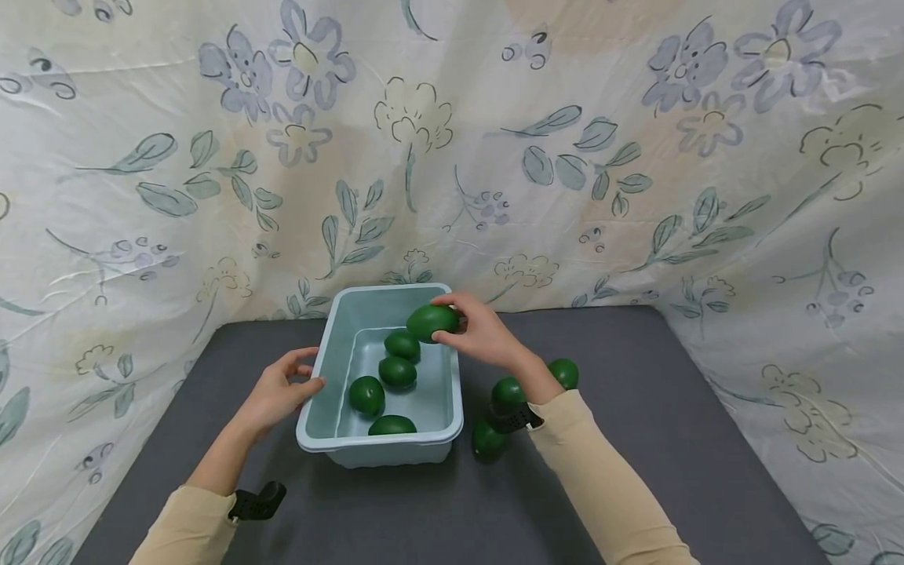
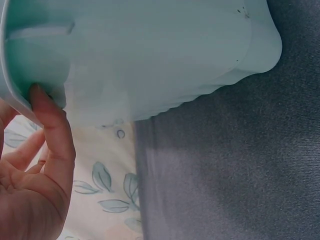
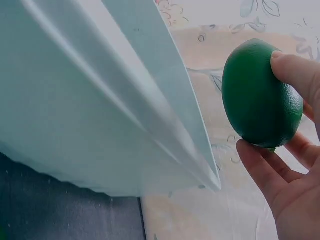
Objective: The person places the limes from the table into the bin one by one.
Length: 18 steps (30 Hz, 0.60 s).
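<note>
A pale blue-green plastic bin (image 1: 384, 441) stands on the dark table with several glossy green oval fruits (image 1: 398, 372) inside. My right hand (image 1: 480, 329) grips another such fruit (image 3: 257, 95) between thumb and fingers, over the bin's right rim near its back corner. In the right wrist view the held fruit is beside the bin's rim, a small stem nub at its lower end. At the bin's left side, my left hand (image 1: 282, 392) holds the rim; the left wrist view has its fingers (image 2: 55, 130) bent at the lip.
Three more green fruits (image 1: 489, 439) lie on the table right of the bin, partly behind my right forearm. A floral cloth (image 1: 494, 157) hangs behind the dark table (image 1: 671, 439) and down its sides. Each wrist wears a black camera band (image 1: 257, 501).
</note>
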Available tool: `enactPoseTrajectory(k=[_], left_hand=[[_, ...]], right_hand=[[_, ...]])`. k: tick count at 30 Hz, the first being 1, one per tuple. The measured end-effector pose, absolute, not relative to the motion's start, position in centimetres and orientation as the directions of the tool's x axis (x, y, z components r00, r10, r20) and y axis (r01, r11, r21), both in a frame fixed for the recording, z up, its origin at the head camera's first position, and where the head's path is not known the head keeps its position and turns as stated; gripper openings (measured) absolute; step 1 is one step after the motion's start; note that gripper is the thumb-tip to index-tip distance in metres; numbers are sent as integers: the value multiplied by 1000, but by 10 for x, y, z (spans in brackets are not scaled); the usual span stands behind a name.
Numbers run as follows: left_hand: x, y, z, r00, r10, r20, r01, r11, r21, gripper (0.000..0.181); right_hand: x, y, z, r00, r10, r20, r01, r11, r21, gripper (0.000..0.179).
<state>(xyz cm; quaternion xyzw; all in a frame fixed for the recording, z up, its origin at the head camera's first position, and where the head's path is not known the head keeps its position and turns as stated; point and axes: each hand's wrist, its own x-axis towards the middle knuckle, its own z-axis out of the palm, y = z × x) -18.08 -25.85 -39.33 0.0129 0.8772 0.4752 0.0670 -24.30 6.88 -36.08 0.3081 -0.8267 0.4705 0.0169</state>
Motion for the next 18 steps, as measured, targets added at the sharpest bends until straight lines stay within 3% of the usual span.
enactPoseTrajectory(k=[18], left_hand=[[-181, -259, -394, -991, 91, -94, -29, 545, 838, 61]], right_hand=[[-240, 40, -358, -752, -577, 318, -585, 361, -726, 48]])
